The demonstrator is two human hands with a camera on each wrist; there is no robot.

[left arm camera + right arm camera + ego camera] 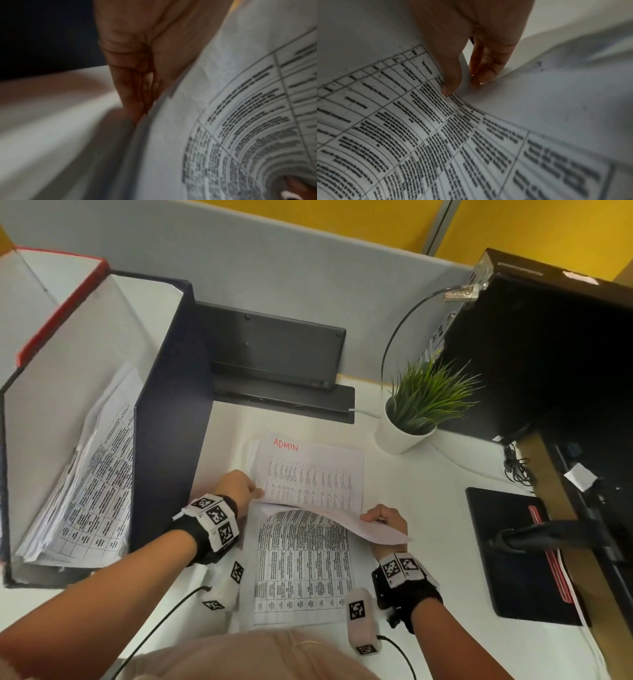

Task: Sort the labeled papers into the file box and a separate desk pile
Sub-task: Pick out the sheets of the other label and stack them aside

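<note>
Just right of the file box (164, 419), which already holds a leaning sheaf, both hands pinch the ADMIN sheet (315, 477), left hand (236, 487) at its left edge, right hand (387, 520) at the near corner, above the unsorted stack (301, 570); sorting partway, much left.

The desk (428, 508) was white, backed by a grey partition. Left of the left hand (236, 487) stood the file box (164, 412), open, with printed sheets leaning inside. Between the two hands, a stack (301, 570) of printed tables lay flat on the desk. Beyond the hands a black stand (284, 398) sat on the surface, and beyond the right hand (387, 520) stood a white pot (397, 436) of green grass. Right of the right hand lay a black pad (507, 559), with a black tower (534, 354) farther off beyond it. A white cable (364, 412) lay near the pot.
</note>
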